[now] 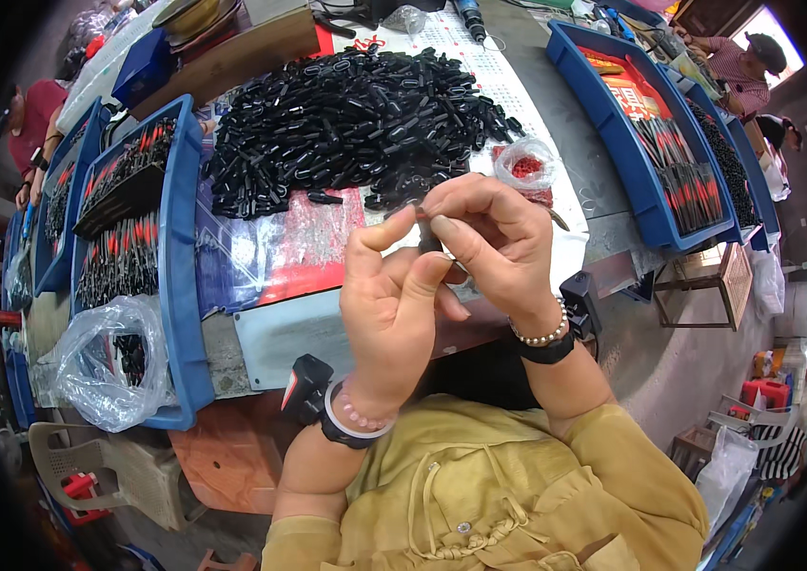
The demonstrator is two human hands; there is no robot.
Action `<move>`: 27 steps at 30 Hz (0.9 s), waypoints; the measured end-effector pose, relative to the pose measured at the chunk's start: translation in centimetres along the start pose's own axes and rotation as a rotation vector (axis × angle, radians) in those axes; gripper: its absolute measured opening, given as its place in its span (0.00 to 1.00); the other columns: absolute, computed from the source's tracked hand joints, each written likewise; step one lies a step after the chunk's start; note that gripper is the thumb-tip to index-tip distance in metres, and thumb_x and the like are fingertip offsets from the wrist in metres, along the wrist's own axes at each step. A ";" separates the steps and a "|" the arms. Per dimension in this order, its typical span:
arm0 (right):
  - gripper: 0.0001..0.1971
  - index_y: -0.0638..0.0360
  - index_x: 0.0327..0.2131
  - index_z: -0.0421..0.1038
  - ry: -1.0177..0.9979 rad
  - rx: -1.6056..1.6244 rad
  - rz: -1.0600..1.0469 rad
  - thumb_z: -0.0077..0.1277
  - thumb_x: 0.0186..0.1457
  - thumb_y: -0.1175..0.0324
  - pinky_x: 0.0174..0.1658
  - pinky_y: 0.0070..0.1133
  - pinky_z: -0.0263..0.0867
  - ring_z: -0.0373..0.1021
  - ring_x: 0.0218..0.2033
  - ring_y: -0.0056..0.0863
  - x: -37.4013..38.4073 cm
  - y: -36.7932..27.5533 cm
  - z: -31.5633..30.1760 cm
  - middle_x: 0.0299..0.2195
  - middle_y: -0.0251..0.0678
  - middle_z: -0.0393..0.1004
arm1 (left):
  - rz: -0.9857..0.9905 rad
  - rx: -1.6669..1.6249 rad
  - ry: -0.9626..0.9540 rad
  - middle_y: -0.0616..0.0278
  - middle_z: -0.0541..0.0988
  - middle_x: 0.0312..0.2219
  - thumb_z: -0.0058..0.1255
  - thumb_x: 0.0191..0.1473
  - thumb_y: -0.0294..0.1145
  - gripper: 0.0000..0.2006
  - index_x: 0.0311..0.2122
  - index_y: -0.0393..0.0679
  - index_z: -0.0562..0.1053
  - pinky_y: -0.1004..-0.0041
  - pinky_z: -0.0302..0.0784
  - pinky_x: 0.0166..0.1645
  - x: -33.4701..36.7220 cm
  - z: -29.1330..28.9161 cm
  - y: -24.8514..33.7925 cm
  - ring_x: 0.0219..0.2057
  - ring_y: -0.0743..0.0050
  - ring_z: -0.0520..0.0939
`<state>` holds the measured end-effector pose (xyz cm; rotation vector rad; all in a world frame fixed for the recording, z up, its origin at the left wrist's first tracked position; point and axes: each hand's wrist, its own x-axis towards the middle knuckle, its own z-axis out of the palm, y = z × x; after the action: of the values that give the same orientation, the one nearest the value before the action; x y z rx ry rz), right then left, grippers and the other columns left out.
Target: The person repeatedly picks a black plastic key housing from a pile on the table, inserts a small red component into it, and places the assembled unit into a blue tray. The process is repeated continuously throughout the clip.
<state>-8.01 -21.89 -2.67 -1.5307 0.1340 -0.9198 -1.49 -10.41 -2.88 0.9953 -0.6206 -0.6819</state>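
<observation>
In front of my chest both hands meet over a small black plastic part (428, 238), mostly hidden by the fingers. My left hand (386, 305) pinches it from the left between thumb and fingers. From the right, the thumb and fingertips of my right hand (499, 249) close on its upper end. A tiny reddish bit may show at the fingertips, too small to make out. Just beyond the hands spreads a large heap of glossy black elongated plastic parts (346, 124). A clear plastic bag of small red pieces (525, 166) lies right of the heap.
Blue trays (192, 285) of black-and-red slender items stand at left, with a crumpled clear bag (110, 366) over the near end. Another blue tray (613, 128) is at right. A pale board (289, 333) lies at the near table edge. Other people (756, 71) sit farther off.
</observation>
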 end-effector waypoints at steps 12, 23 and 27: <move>0.03 0.69 0.31 0.70 0.043 0.004 0.010 0.52 0.51 0.80 0.36 0.18 0.65 0.69 0.33 0.22 -1.4 -0.1 0.0 0.32 0.39 0.73 | 0.042 0.088 0.049 0.58 0.77 0.24 0.47 0.58 0.23 0.12 0.46 0.33 0.63 0.85 0.72 0.23 -0.6 0.2 -0.4 0.19 0.83 0.76; 0.04 0.68 0.33 0.69 -0.009 0.042 0.098 0.50 0.52 0.82 0.37 0.15 0.63 0.66 0.34 0.20 -2.4 -0.4 -0.4 0.35 0.40 0.70 | -0.016 0.010 -0.009 0.57 0.75 0.24 0.46 0.59 0.26 0.08 0.39 0.37 0.60 0.85 0.69 0.21 -0.9 -0.2 -0.4 0.17 0.82 0.75; 0.06 0.68 0.36 0.69 0.021 0.060 0.139 0.49 0.53 0.82 0.39 0.16 0.64 0.67 0.34 0.20 -2.8 -0.9 0.1 0.35 0.40 0.70 | -0.087 -0.068 -0.051 0.55 0.76 0.25 0.46 0.60 0.29 0.09 0.39 0.38 0.61 0.85 0.69 0.22 -0.6 -0.9 0.3 0.17 0.81 0.75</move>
<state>-10.19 -19.98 -3.19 -1.4379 0.2239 -0.8227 -1.14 -9.36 -3.09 0.9481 -0.5971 -0.8019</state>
